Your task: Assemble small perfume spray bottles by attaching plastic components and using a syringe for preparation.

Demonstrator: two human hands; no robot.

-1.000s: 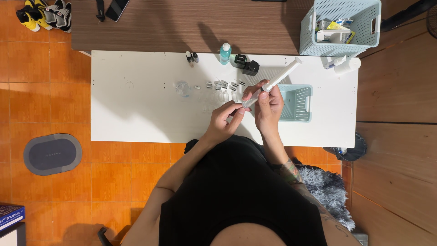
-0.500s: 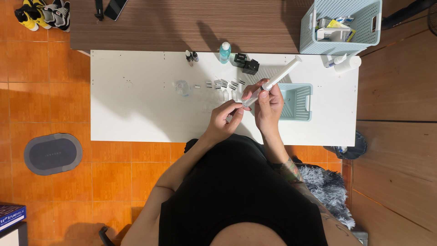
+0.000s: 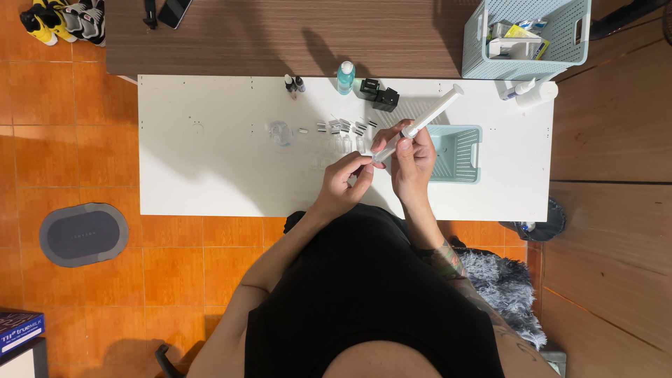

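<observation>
Holding much as a second earlier, the right hand (image 3: pixel 413 157) kept its grip closed round a white syringe (image 3: pixel 428 117) slanting above the white counter (image 3: pixel 210 175), while the left hand (image 3: pixel 348 178) pinched something too small to identify at the syringe's lower tip. Right of the syringe lay a small teal basket (image 3: pixel 458 155); left of it, a row of tiny vials (image 3: pixel 343 127).

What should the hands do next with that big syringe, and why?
Probably ease the left hand closer and line up whatever it pinches with the tip of the syringe. The right hand holds the syringe slanted over the white table, its tip right at the left fingertips. What they pinch is too small to tell.
</observation>
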